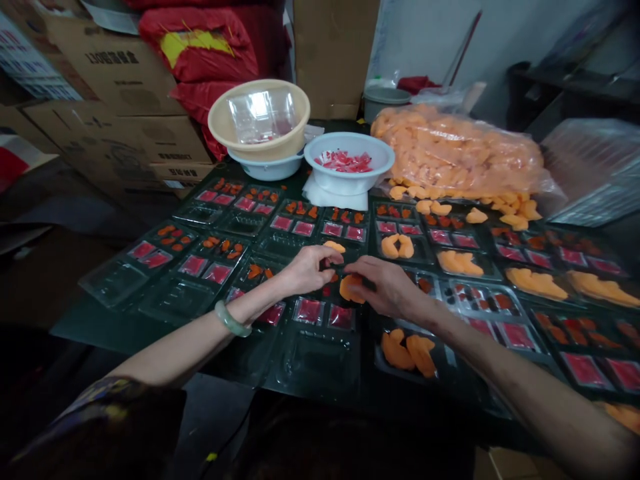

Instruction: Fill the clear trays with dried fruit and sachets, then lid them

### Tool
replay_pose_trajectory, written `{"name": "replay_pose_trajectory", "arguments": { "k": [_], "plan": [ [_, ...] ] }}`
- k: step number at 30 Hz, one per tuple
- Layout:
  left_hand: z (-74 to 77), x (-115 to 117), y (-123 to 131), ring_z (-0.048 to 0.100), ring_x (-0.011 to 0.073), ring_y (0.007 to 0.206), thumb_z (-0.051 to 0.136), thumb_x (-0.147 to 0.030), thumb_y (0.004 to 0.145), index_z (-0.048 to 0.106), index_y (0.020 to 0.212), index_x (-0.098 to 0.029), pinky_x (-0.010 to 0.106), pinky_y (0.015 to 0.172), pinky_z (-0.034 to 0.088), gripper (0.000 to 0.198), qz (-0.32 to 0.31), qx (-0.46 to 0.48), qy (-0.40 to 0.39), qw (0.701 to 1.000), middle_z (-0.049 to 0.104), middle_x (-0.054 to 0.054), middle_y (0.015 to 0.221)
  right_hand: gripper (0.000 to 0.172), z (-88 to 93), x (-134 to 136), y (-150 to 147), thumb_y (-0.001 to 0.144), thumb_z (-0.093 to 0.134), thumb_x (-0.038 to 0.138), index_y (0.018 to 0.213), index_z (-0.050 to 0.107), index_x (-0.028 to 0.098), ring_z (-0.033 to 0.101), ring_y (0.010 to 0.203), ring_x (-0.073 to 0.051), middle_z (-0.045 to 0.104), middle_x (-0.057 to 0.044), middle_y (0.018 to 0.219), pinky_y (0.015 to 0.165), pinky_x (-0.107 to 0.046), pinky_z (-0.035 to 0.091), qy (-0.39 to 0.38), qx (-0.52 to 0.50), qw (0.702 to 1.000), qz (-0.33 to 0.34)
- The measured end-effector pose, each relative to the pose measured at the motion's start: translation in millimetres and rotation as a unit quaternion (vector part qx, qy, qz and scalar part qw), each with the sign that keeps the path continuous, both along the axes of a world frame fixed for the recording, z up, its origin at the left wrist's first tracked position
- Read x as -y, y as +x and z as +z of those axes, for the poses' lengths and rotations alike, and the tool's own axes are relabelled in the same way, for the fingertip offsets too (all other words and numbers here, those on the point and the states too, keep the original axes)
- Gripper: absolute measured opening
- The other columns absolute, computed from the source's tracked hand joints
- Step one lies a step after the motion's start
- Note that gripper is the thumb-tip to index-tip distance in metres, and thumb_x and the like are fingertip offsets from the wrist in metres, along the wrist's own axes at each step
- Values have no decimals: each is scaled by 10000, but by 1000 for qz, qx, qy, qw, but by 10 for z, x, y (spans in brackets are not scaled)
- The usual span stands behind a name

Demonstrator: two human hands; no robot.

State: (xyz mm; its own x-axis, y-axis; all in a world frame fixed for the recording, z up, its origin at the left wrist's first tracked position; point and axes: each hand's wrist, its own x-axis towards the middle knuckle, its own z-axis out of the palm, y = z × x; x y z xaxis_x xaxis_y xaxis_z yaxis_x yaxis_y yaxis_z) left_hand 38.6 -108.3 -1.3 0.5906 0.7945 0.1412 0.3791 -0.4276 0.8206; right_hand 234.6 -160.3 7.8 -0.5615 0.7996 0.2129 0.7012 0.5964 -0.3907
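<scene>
My left hand (pixel 311 270) pinches an orange dried fruit piece (pixel 334 247) at its fingertips. My right hand (pixel 385 287) has its fingers over a second orange piece (pixel 351 289), just beside the left fingertips. Both hands are above black plastic compartment trays (pixel 320 363) holding red sachets (pixel 309 311) and orange pieces. A large clear bag of orange pieces (pixel 455 150) lies at the far side, with loose pieces spilled along its front. A pale green bangle (pixel 233 319) circles my left wrist.
A white bowl of red sachets (pixel 345 155) stands on white paper behind the trays. Next to it, a beige basin (pixel 259 117) holds clear plastic pieces. Cardboard boxes (pixel 110 67) and red sacks (pixel 200 43) are stacked at the back left, and clear trays (pixel 595 173) are piled at right.
</scene>
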Motion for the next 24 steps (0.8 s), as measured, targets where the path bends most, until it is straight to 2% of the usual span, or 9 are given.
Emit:
{"name": "replay_pose_trajectory", "arguments": {
  "k": [3,5,8,11,14,16,19,21,24],
  "plan": [
    [-28,-19,-10,565,141,738,519,-120,690,636,915,-146,262,686,461,255,-19,-22,19,999,649,55,900,233,11,40,12,778,621,261,989,587,168,498,860,-217,561,-82,925,711,-333,420,18,134,989,51],
    [-41,-28,-16,568,137,721,515,-127,696,635,907,-151,259,674,465,244,-16,-25,18,999,652,53,902,131,-8,76,0,804,549,150,929,588,157,477,848,-215,547,-88,916,697,-325,412,39,190,980,52],
    [-50,-33,-20,566,130,692,514,-137,706,632,916,-154,252,646,463,241,-13,-28,8,999,651,47,875,257,-49,113,-30,792,419,-6,940,572,137,474,839,-202,547,-98,903,689,-299,410,59,203,977,32],
    [-38,-35,-6,564,134,733,529,-152,712,627,939,-153,248,667,460,247,-17,-21,11,1000,641,47,873,257,-56,67,-34,791,402,-1,929,577,128,500,840,-201,569,-105,893,697,-297,421,62,144,988,-4],
    [-14,-66,57,558,135,799,544,-171,722,602,1018,-156,245,708,456,301,-22,16,8,1000,630,55,930,215,-29,-130,2,800,420,62,908,592,131,552,769,-164,613,-82,863,682,-269,436,24,-12,997,-67],
    [-13,-124,135,559,126,768,551,-210,741,574,1058,-151,237,682,455,323,-12,55,-12,998,625,52,897,201,-21,-327,22,774,433,76,866,601,139,567,678,-135,633,-44,787,634,-240,440,-32,-101,988,-116],
    [-55,-271,286,551,109,637,552,-249,755,544,1053,-125,218,583,440,322,33,84,-39,995,601,21,738,184,-53,-605,16,744,432,86,777,603,144,552,574,-118,617,-5,652,546,-214,429,-118,-147,967,-172],
    [-105,-383,385,544,106,595,534,-226,762,543,1022,-126,211,551,423,278,60,21,-5,998,592,5,686,181,-84,-723,22,733,439,90,742,611,143,558,585,-123,622,-9,643,547,-212,429,-134,-127,963,-197],
    [-177,-509,489,558,131,648,522,-172,745,596,876,-161,234,580,413,151,71,-119,86,987,609,10,703,186,-80,-802,183,737,472,116,787,648,146,581,659,-145,654,-32,715,614,-232,441,-68,-77,964,-247]
  ]
}}
